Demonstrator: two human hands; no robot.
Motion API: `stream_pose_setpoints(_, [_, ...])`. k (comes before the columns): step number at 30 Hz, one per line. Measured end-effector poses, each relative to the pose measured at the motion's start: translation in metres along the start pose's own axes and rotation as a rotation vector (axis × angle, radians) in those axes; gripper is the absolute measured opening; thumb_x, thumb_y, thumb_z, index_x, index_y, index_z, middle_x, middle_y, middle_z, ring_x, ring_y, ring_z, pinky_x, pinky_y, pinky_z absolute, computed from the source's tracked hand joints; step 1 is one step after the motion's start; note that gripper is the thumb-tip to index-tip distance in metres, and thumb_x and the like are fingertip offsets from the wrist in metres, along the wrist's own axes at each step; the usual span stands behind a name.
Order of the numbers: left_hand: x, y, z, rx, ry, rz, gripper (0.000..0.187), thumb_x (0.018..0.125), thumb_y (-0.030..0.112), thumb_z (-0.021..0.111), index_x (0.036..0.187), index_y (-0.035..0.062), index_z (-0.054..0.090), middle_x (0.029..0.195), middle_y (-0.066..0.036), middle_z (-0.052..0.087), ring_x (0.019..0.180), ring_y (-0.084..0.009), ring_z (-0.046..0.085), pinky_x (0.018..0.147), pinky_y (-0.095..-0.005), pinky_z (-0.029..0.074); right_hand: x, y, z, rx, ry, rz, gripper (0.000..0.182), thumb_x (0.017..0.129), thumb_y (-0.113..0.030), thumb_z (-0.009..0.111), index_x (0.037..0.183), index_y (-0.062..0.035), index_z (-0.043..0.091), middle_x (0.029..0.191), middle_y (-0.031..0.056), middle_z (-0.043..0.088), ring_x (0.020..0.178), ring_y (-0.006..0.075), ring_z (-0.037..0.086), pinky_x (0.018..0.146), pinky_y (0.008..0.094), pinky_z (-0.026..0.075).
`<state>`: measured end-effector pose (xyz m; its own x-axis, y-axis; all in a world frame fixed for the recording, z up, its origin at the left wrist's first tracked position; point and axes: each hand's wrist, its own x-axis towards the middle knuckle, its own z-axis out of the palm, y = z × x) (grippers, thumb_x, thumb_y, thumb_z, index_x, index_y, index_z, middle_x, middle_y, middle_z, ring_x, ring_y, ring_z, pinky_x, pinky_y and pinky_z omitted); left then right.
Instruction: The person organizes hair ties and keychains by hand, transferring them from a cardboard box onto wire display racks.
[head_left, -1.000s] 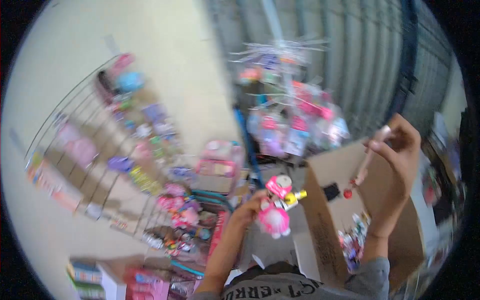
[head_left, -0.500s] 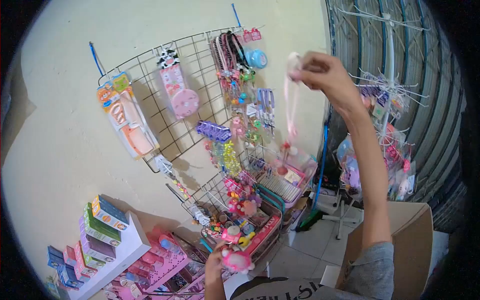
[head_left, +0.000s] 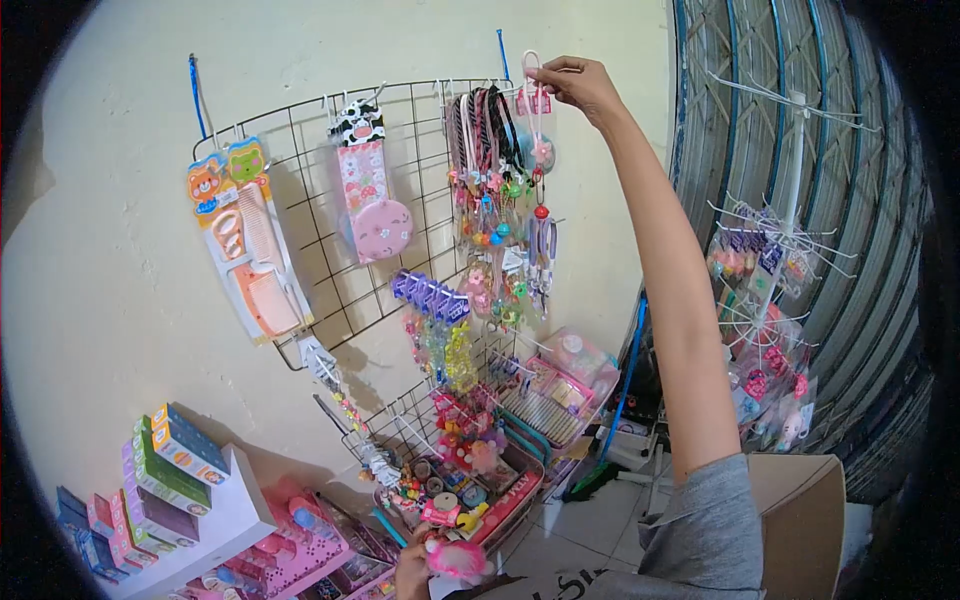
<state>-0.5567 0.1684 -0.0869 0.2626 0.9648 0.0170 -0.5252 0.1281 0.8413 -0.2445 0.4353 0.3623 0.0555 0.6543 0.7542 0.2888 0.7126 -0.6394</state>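
Note:
My right hand [head_left: 582, 88] pinches the top loop of a pink phone strap [head_left: 541, 152] at the upper right corner of the wire grid rack [head_left: 318, 235]. A flower charm and a red bead dangle from the strap. Beside it hangs a bunch of dark and pink straps [head_left: 485, 125] with colourful charms. Low in the view, my left hand [head_left: 411, 570] is closed around a fluffy pink keychain [head_left: 456, 560], its fingers partly hidden. Close to that hand is a basket [head_left: 515, 508] of small trinkets.
Comb sets [head_left: 250, 240] and a pink round-mirror pack [head_left: 382, 230] hang on the rack. Boxes [head_left: 185, 445] stand on a white shelf [head_left: 235, 510] at lower left. To the right are a spinner stand [head_left: 795, 200], a folding metal gate [head_left: 850, 60] and a cardboard box [head_left: 800, 520].
My right hand has carried the pink phone strap left and up to the rack's upper right corner. My left hand, with the fluffy keychain, sits slightly lower in view.

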Motion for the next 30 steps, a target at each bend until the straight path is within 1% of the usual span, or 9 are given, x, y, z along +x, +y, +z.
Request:
stream_pose_setpoints(2, [0.012, 0.009, 0.009, -0.004, -0.054, 0.008, 0.060, 0.058, 0.033, 0.054, 0.103, -0.0041, 0.040, 0.092, -0.012, 0.048, 0.081, -0.0199, 0.049, 0.072, -0.0285, 0.040, 0.012, 0.017, 0.001, -0.011, 0.010, 0.017, 0.015, 0.064, -0.014, 0.064, 0.068, -0.0012, 0.057, 0.059, 0.0013, 0.051, 0.051, 0.0046, 0.044, 0.045, 0.0151, 0.036])
stream_pose_setpoints(8, [0.041, 0.024, 0.041, -0.034, -0.198, 0.003, 0.057, 0.057, 0.028, 0.054, 0.102, -0.0037, 0.041, 0.091, -0.011, 0.047, 0.079, -0.0182, 0.048, 0.071, -0.0271, 0.039, 0.023, 0.044, 0.010, 0.466, -0.045, 0.180, 0.016, 0.062, -0.012, 0.065, 0.069, 0.0001, 0.058, 0.054, 0.0011, 0.050, 0.044, 0.0048, 0.043, 0.040, 0.0152, 0.036])
stream_pose_setpoints(12, [0.057, 0.033, 0.056, -0.048, -0.285, -0.009, 0.056, 0.056, 0.025, 0.055, 0.102, -0.0034, 0.041, 0.089, -0.010, 0.047, 0.078, -0.0172, 0.048, 0.070, -0.0262, 0.039, 0.021, 0.063, 0.019, 0.399, -0.074, 0.236, 0.015, 0.063, -0.012, 0.064, 0.071, -0.0004, 0.058, 0.056, 0.0019, 0.052, 0.046, 0.0051, 0.044, 0.041, 0.0149, 0.036])
stream_pose_setpoints(15, [0.063, 0.032, 0.058, -0.063, -0.335, -0.028, 0.055, 0.056, 0.023, 0.055, 0.102, -0.0032, 0.041, 0.089, -0.009, 0.046, 0.078, -0.0163, 0.047, 0.069, -0.0255, 0.038, 0.011, 0.071, 0.022, 0.290, -0.046, 0.220, 0.019, 0.069, -0.010, 0.057, 0.084, 0.0012, 0.056, 0.067, 0.0021, 0.053, 0.055, 0.0067, 0.046, 0.047, 0.0143, 0.035])
stream_pose_setpoints(16, [0.063, 0.029, 0.057, -0.070, -0.347, -0.036, 0.054, 0.055, 0.022, 0.055, 0.101, -0.0032, 0.041, 0.088, -0.008, 0.046, 0.077, -0.0161, 0.047, 0.069, -0.0252, 0.038, -0.001, 0.068, 0.019, 0.292, -0.046, 0.234, 0.019, 0.069, -0.010, 0.057, 0.084, 0.0012, 0.056, 0.067, 0.0021, 0.053, 0.055, 0.0067, 0.046, 0.047, 0.0143, 0.035])
stream_pose_setpoints(20, [0.057, 0.020, 0.047, -0.118, -0.391, -0.033, 0.053, 0.055, 0.019, 0.055, 0.101, -0.0029, 0.042, 0.087, -0.007, 0.046, 0.076, -0.0150, 0.046, 0.068, -0.0243, 0.037, -0.091, 0.036, 0.004, 0.346, 0.219, -0.125, 0.025, 0.071, -0.014, 0.054, 0.090, 0.0026, 0.051, 0.074, 0.0051, 0.054, 0.058, 0.0082, 0.047, 0.052, 0.0183, 0.037])
stream_pose_setpoints(22, [0.055, 0.014, 0.047, -0.142, -0.408, -0.019, 0.053, 0.054, 0.018, 0.055, 0.101, -0.0028, 0.042, 0.087, -0.007, 0.046, 0.076, -0.0145, 0.046, 0.067, -0.0238, 0.037, -0.158, 0.028, 0.011, 0.397, 0.277, -0.047, 0.020, 0.073, -0.012, 0.052, 0.085, 0.0025, 0.051, 0.071, 0.0036, 0.051, 0.057, 0.0082, 0.045, 0.051, 0.0200, 0.036])
stream_pose_setpoints(26, [0.044, -0.003, 0.043, -0.195, -0.371, -0.033, 0.052, 0.053, 0.014, 0.055, 0.101, -0.0025, 0.042, 0.085, -0.006, 0.045, 0.075, -0.0134, 0.045, 0.066, -0.0229, 0.036, -0.283, 0.045, 0.026, 0.450, -0.232, 0.290, 0.032, 0.072, -0.024, 0.055, 0.087, 0.0038, 0.049, 0.071, 0.0090, 0.053, 0.058, 0.0117, 0.049, 0.050, 0.0205, 0.038])
stream_pose_setpoints(30, [0.031, -0.020, 0.040, -0.296, -0.223, -0.083, 0.051, 0.053, 0.011, 0.056, 0.100, -0.0023, 0.043, 0.084, -0.005, 0.045, 0.074, -0.0123, 0.045, 0.065, -0.0220, 0.036, -0.358, 0.069, 0.053, 0.607, -0.437, 0.565, 0.040, 0.071, -0.030, 0.055, 0.092, 0.0034, 0.048, 0.079, 0.0119, 0.054, 0.065, 0.0141, 0.051, 0.054, 0.0235, 0.040])
